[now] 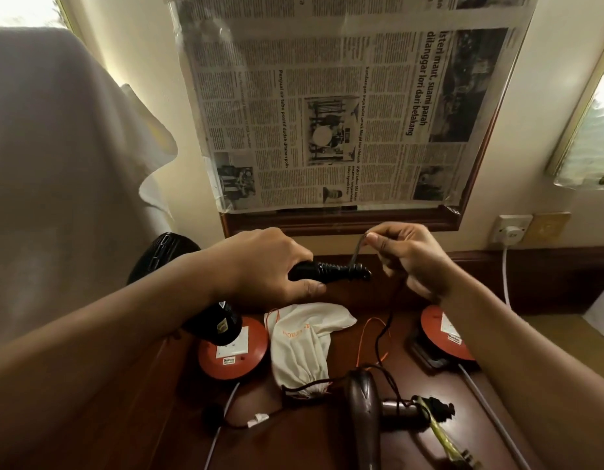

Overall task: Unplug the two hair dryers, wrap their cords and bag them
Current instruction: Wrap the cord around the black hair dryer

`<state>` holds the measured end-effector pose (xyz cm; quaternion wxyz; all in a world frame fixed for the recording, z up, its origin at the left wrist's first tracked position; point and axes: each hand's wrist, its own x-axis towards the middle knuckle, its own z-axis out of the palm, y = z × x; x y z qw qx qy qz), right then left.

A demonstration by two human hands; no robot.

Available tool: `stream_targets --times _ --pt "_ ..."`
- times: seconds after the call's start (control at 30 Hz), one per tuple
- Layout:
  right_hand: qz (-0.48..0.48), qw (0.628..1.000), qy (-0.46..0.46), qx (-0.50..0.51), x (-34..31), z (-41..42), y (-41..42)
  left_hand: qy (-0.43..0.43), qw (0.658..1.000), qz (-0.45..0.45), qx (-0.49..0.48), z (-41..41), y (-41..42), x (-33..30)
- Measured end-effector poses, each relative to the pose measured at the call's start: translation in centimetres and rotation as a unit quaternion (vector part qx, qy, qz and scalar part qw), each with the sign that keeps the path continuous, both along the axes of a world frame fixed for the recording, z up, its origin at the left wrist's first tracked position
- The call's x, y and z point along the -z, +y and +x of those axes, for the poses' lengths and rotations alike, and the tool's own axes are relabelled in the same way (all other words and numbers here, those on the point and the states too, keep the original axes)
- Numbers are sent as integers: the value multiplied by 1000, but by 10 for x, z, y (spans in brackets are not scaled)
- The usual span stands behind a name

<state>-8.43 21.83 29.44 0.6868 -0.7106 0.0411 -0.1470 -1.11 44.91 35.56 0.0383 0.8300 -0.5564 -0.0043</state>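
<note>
Above the bag, left hand grips the black dryer by its handle. Right hand pinches its cord, looped at the handle end. Brown dryer lies on the desk right of the bag's mouth, cord seemingly wrapped.

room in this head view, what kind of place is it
Probably a bedroom or hotel room: a dark wooden desk against the wall, a framed mirror covered with newspaper, and a wall socket.
</note>
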Motion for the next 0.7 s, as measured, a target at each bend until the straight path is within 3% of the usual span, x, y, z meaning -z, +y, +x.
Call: stream_targets --times 0.27,0.43,0.57,0.7 --pt "-186 979 -56 56 -39 -17 9 -83 995 59 -17 1 -14 8" --pt "-379 913 -105 109 -42 -27 25 -98 991 60 -61 5 -23 14" --pt "-425 881 -164 129 -32 -37 40 -65 990 17 -126 14 -27 18" --pt "-413 873 -216 146 -11 -42 53 -59 985 -14 -159 20 -27 18"
